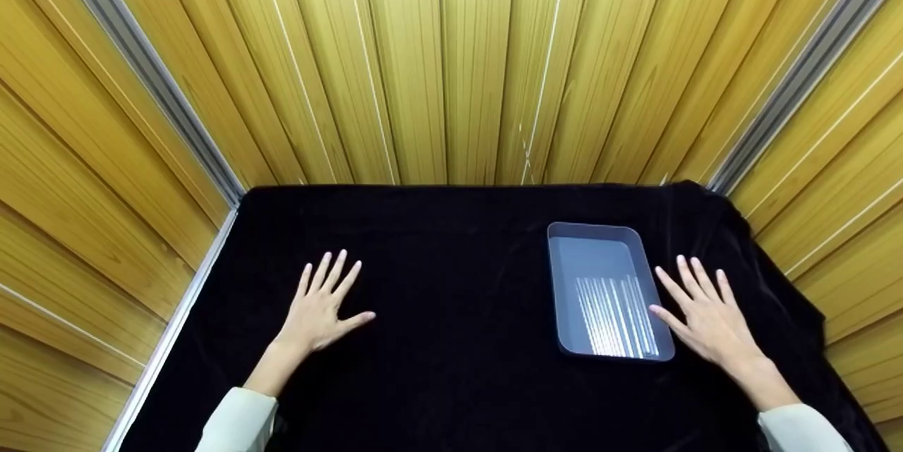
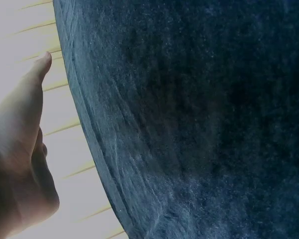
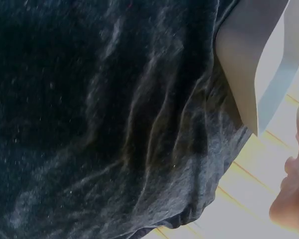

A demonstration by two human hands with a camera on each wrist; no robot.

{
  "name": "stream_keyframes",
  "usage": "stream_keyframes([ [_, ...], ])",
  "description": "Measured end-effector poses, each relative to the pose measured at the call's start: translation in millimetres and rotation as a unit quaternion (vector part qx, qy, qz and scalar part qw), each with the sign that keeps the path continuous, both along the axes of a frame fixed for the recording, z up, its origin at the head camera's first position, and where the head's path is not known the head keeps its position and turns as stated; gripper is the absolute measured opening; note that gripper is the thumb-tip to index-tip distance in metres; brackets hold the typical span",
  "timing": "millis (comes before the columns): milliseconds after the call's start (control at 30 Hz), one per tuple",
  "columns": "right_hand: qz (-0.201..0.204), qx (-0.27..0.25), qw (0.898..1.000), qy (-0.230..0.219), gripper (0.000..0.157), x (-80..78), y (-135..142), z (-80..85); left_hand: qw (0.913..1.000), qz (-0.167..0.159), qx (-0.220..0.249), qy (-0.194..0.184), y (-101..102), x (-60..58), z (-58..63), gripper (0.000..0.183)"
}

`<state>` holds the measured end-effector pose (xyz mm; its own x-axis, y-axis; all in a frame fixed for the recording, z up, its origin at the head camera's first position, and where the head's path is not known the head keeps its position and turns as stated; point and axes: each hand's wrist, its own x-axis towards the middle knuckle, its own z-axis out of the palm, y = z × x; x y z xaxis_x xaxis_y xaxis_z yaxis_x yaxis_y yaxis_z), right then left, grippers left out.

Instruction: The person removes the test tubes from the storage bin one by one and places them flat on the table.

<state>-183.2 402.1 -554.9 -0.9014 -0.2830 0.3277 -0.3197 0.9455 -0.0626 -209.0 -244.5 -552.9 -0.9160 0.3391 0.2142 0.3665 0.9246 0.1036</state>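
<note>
In the head view my left hand (image 1: 315,314) is over the left part of the dark cloth, fingers straight and spread, holding nothing. Its thumb and palm edge show at the left of the left wrist view. My right hand (image 1: 714,321) is at the right with fingers spread, just beside a shallow rectangular blue-grey tray (image 1: 596,254). The thumb and index fingertips overlap the tray's right rim in the head view. In the right wrist view the tray's corner (image 3: 244,69) stands on the cloth, and part of the right hand (image 3: 293,184) shows at the edge.
A black velvety cloth (image 1: 437,297) covers the table, wrinkled near its right side. Yellow wood-grain panels (image 1: 476,64) rise behind and on both sides, with grey metal strips (image 1: 152,78) at the corners. Striped light reflects on the tray's bottom.
</note>
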Motion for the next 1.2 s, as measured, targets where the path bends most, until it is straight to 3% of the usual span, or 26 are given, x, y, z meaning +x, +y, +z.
stream_keyframes([
  [400,-0.011,0.031,0.999,0.016,0.059,9.3,20,-4.7,0.9994,-0.030,-0.003,0.018,18,-3.6,0.8,0.090],
  [600,-0.021,-0.047,0.997,-0.054,0.056,14.4,26,1.1,0.9977,-0.063,0.004,0.026,39,-7.1,3.5,0.088],
  [700,-0.025,-0.097,0.989,-0.112,0.057,14.4,27,4.5,0.9970,-0.074,0.002,0.024,47,-7.6,4.7,0.086],
  [800,-0.031,-0.134,0.981,-0.140,0.056,14.0,27,5.0,0.9964,-0.083,-0.001,0.019,55,-7.9,6.1,0.085],
  [1067,-0.055,-0.230,0.964,-0.126,0.037,8.5,17,-2.2,0.9948,-0.102,0.000,-0.010,75,-9.7,5.1,0.083],
  [1133,-0.064,-0.260,0.950,-0.158,0.037,4.7,10,-4.7,0.9939,-0.109,0.001,-0.014,79,-9.4,3.8,0.081],
  [1200,-0.070,-0.301,0.928,-0.210,0.042,1.1,2,-6.7,0.9927,-0.120,0.004,-0.017,84,-9.2,3.0,0.079],
])
